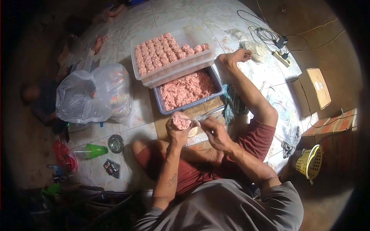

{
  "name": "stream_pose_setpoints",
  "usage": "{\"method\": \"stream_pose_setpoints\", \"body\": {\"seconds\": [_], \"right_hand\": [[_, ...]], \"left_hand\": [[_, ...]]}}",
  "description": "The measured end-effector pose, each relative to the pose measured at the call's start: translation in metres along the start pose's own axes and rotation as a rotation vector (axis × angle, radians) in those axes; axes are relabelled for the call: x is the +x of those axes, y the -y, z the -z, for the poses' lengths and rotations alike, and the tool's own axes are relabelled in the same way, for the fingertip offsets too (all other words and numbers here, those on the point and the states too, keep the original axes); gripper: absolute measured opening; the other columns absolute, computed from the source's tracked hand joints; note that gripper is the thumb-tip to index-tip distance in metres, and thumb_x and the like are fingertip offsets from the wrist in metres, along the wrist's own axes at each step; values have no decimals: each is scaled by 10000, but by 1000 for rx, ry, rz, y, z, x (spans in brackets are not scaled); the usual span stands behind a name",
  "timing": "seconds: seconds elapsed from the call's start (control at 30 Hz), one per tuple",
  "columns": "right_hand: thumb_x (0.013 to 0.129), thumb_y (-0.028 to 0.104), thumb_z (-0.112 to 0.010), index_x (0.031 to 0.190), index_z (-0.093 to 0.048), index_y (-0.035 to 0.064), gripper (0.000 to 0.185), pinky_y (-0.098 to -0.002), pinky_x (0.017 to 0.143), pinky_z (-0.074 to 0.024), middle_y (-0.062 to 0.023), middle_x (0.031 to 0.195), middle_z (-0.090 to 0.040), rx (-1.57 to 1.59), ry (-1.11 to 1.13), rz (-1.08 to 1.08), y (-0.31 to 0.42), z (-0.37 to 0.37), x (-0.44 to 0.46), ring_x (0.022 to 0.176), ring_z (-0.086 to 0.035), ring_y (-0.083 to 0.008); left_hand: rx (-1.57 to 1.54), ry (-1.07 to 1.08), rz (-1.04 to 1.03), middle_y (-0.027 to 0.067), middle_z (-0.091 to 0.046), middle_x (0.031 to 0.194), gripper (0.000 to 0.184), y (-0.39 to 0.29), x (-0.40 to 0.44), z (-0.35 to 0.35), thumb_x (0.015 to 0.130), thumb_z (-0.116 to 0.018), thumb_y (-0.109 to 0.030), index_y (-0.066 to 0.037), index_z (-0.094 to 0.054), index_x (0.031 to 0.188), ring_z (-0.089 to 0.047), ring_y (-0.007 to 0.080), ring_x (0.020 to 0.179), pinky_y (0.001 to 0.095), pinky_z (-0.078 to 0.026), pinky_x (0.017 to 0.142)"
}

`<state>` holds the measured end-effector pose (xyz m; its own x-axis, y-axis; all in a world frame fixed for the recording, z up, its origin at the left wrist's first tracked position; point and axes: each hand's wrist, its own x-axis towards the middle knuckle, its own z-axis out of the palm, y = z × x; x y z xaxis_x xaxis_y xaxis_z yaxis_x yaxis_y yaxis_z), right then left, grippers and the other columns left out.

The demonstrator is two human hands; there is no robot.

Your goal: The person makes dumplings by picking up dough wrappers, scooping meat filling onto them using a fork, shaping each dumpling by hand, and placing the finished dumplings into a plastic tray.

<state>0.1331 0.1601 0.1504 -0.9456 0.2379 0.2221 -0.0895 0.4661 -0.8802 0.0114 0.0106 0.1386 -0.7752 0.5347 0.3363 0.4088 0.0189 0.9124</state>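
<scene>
mince lump [181,123] sits in the left hand [178,133], just on the near side of the blue-grey tub [159,101]. left fingers curl round it, clamped; right hand [216,133] is close by, fingers bent in; cannot tell whether they clamp anything. slim metallic utensil [208,113] lies beyond the right fingers.

risks (judged): too hard a left squeeze could split the soft lump; a loosened grip could drop it onto the cardboard [161,125].

orientation: exposed face points up toward the camera; lump looks roundish, no clear long axis. utensil's long axis slants away and rightward.
</scene>
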Motion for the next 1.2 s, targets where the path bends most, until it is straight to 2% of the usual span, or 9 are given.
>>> {"method": "stream_pose_setpoints", "body": {"seconds": [0.27,0.4,0.5,0.67,0.73,0.87,0.93,1.0,1.2], "right_hand": [[1053,137,-557,1126,-680,-15,209,-248,730,-413,41,839,-542,484,54,-366,-5,17,-23,793,-465,-68],[1022,79,-569,1175,-657,-12,198,-320,770,-458,-84,945,-591,546,131,-264,-5,-13,-22,861,-551,-170],[946,-63,-528,1195,-637,-3,279,-386,747,-465,-200,952,-547,40,-73,48,22,-14,-4,861,-558,-365],[958,-36,-552,1166,-637,-11,226,-385,764,-470,-187,943,-565,43,-97,-59,1,10,-13,864,-574,-335],[983,6,-570,1156,-643,-13,189,-362,789,-470,-151,972,-575,221,-29,-188,-15,13,-23,877,-578,-271],[1016,43,-567,1153,-643,-20,169,-325,816,-465,-90,952,-571,475,110,-221,4,3,-30,885,-552,-185],[1015,32,-565,1175,-647,-15,186,-336,779,-467,-120,937,-559,401,67,-68,15,-16,-22,866,-553,-221],[985,-9,-573,1189,-656,2,221,-358,732,-464,-153,930,-537,173,-174,43,25,-38,-14,838,-555,-272],[933,-38,-576,1166,-656,1,250,-398,716,-476,-170,894,-539,-68,-157,-25,25,-1,-7,821,-569,-323]], "left_hand": [[-439,-51,325,14,-626,884,483,-33,5,26,695,-940,-85,-40,-569,1000,-595,116,811,277,-521,737],[-716,12,287,22,-622,870,433,-45,6,11,734,-898,-31,-36,-568,1014,-605,118,831,269,-527,758],[-219,-136,9,58,-630,980,420,0,0,-10,773,-841,25,-8,-560,1083,-622,138,906,294,-536,838],[-240,-383,81,66,-649,1043,518,-28,8,2,736,-876,14,17,-576,1157,-616,133,900,278,-537,841],[-564,40,197,59,-648,999,496,-35,4,33,709,-905,-12,4,-599,1099,-619,127,898,273,-541,844],[-408,35,77,32,-630,926,443,-34,8,29,691,-945,-102,-30,-609,971,-613,106,853,265,-532,744],[-513,10,189,18,-621,866,461,-38,8,19,697,-952,-178,-34,-603,962,-601,105,793,267,-519,713],[-37,-38,-128,18,-605,828,494,-34,9,9,718,-939,-254,-16,-584,966,-588,125,718,250,-511,708],[-134,-133,108,38,-660,881,384,-51,14,25,779,-885,-111,10,-585,985,-637,116,817,283,-562,750]]}}
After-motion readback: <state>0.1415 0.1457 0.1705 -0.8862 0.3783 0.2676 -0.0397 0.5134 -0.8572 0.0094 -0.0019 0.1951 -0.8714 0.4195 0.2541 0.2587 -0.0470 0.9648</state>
